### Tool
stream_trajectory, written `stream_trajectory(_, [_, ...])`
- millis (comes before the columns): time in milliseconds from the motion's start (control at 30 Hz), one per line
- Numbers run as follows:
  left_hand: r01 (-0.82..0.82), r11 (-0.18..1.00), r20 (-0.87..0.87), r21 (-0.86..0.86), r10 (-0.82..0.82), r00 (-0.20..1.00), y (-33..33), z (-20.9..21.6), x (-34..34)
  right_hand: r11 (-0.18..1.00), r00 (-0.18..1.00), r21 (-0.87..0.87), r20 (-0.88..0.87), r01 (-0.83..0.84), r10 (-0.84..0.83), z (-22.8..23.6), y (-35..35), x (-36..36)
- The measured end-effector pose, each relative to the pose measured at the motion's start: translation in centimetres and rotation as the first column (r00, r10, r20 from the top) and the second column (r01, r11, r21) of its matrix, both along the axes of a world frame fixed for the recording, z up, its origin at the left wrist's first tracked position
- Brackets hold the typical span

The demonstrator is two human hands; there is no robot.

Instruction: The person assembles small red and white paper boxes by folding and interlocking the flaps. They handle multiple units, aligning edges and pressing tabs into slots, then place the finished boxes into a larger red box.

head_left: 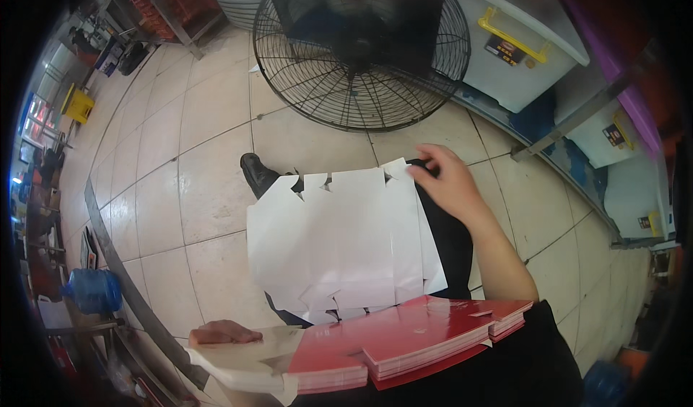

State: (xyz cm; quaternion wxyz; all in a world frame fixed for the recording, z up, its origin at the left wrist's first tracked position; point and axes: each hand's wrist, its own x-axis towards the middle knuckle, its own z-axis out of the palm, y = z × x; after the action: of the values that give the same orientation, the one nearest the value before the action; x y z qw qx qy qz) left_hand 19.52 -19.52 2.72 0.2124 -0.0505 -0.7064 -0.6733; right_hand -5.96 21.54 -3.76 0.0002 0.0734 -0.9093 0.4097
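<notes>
Flat die-cut cardboard blanks [346, 234], white side up and notched along their edges, lie loosely stacked across my black-trousered legs. My right hand [451, 183] is at their far right corner, its thumb tip against the corner and its index finger apart from the thumb. Nearer my body, a thick stack of red-and-white cardboard blanks [411, 335] rests on my lap, glossy red on top with a pale left end. My left hand [225, 332] is closed over the far edge of that pale end; its palm and thumb are hidden by the stack.
A large black wire-cage fan [361, 68] stands on the tiled floor ahead. White plastic bins [512, 53] with yellow handles line a metal rack at the right. A blue water bottle [94, 291] and a yellow container [77, 104] are on the left. My black shoe [258, 174] shows beyond the blanks.
</notes>
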Motion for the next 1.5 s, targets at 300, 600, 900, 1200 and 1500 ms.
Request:
stream_trajectory(300, [0.001, 0.999, 0.062, 0.044, -0.004, 0.998, -0.9, 1.3, 1.3, 0.987, 0.992, 0.150, 0.100, 0.064, -0.079, -0.3, -3.1, 0.2])
stream_trajectory(600, [0.049, 0.990, -0.110, 0.133, -0.035, 0.993, -0.8, -0.1, -0.7, 0.988, 0.986, 0.152, -0.162, -0.022, 0.047, -1.8, -2.3, 1.4])
stream_trajectory(900, [0.104, 0.983, -0.192, -0.151, -0.133, 0.972, -0.2, 3.4, -3.6, 0.997, 0.997, -0.016, 0.008, -0.072, 0.072, -0.9, -2.4, -0.2])
stream_trajectory(1200, [-0.098, 0.979, -0.132, 0.180, 0.123, 0.984, 2.0, 2.5, -5.6, 0.985, 0.980, -0.014, 0.100, -0.171, 0.171, 1.9, -2.6, -0.6])
stream_trajectory(1500, [-0.215, 0.963, 0.093, 0.163, 0.202, 0.975, -1.6, -1.8, -8.1, 0.089, 0.819, -0.995, 0.017, -0.042, 0.574, 6.9, -1.8, 0.6])
